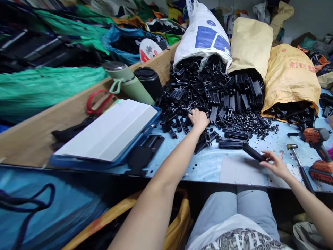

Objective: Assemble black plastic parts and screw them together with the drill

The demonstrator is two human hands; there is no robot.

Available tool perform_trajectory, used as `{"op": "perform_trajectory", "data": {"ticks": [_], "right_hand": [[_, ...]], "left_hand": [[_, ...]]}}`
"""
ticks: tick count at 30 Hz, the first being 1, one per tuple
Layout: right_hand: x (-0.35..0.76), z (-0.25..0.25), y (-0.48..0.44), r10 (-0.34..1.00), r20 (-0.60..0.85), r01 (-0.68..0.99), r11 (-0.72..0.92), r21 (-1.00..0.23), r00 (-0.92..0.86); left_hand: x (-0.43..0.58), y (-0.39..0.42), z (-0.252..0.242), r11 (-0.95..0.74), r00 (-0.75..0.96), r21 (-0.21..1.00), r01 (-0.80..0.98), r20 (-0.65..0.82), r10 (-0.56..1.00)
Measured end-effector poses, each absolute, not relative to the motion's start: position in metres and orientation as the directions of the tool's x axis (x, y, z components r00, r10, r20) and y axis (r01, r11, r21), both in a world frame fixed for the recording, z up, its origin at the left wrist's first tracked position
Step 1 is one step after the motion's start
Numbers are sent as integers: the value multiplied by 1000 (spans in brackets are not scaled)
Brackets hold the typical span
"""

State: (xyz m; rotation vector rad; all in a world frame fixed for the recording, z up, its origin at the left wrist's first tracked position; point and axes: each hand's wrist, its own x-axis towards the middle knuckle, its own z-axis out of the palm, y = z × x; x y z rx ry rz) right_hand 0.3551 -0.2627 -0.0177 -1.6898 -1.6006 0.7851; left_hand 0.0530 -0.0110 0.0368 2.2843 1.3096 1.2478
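Workbench top in pale blue with a watery pattern spans the middle of the frame. At the upper left, green woven sacking lies beyond a long pale wooden board that edges the bench. Toward the upper centre, a white plastic sack with blue print leans with its mouth downward; right of it stand a plain tan sack and a yellow-orange sack with red lettering. Before their mouths, at the centre, spreads a heap of black plastic parts. Left of centre, a pale grey flat panel rests on a blue tray; behind it are a light green flask and a black lidded cup. An orange-and-black cordless drill lies at the right edge, beside a black-handled hammer. The left hand reaches into the heap at the centre, fingers bent; whether it grips a part cannot be told. The right hand, lower right, pinches one end of a long black bar between thumb and fingers. Near the heap's right side lie scattered small metal pins.
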Motion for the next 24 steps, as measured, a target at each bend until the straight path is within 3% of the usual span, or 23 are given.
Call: {"op": "perform_trajectory", "data": {"ticks": [3,7,9,11,14,16,18,21,24], "right_hand": [[358,-23,-294,999,29,813,34,-581,-22],[340,-24,-288,987,125,904,140,-404,-97],[323,-23,-274,983,160,871,154,-466,-89],[308,-22,-259,990,142,746,106,-657,-16],[294,-19,-247,990,-47,310,-86,-947,133],[289,-15,-245,973,-178,12,-182,-983,146],[285,-9,-247,967,-226,-160,-205,-965,122],[282,-1,-253,975,-212,-246,-190,-950,65],[283,4,-259,987,-150,-193,-137,-972,54]], "left_hand": [[51,-21,46,-552,205,569,610,560,803],[56,-55,48,-548,210,573,609,549,809],[65,-85,43,-577,273,595,559,525,806],[77,-119,34,-600,375,649,468,470,799],[95,-162,19,-548,464,741,389,356,811],[104,-182,13,-508,474,774,378,310,824],[111,-195,10,-507,493,784,358,303,816],[119,-205,11,-536,515,775,335,326,793],[125,-210,13,-545,503,779,311,352,789]]}}
